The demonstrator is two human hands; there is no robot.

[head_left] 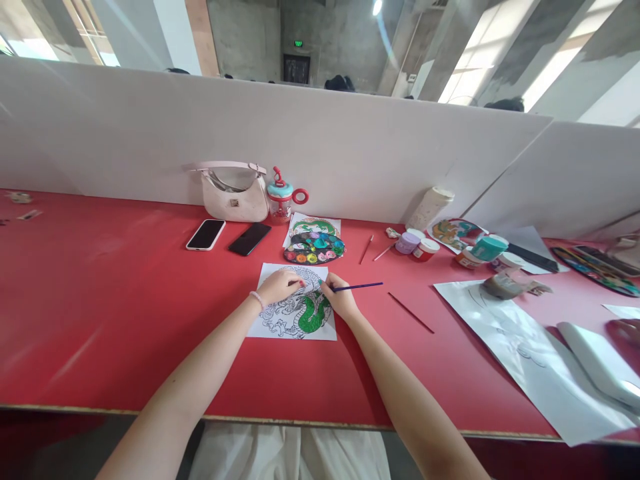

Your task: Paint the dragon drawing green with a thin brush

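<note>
A white sheet with a line drawing of a dragon [280, 320] lies on the red table, part of the dragon's body painted green. My left hand [278, 287], a bracelet at its wrist, rests on the sheet's upper left part with the fingers loosely bent and nothing visible in them. Closed around a paintbrush [365, 286] is my right hand [341, 297], at the sheet's right edge. The blue handle points right, while the bristles by the fingers are hard to make out. Just beyond the sheet, a paint palette [302, 257] with many colours sits on another coloured dragon picture [292, 223].
Two phones [206, 235], a white handbag [235, 203] and a lidded cup [280, 210] stand at the back left. Right of me lie a thin brush [411, 313], several paint jars [425, 250] and a large paper sheet [500, 347]. Another person's hand [627, 329] shows at the right edge.
</note>
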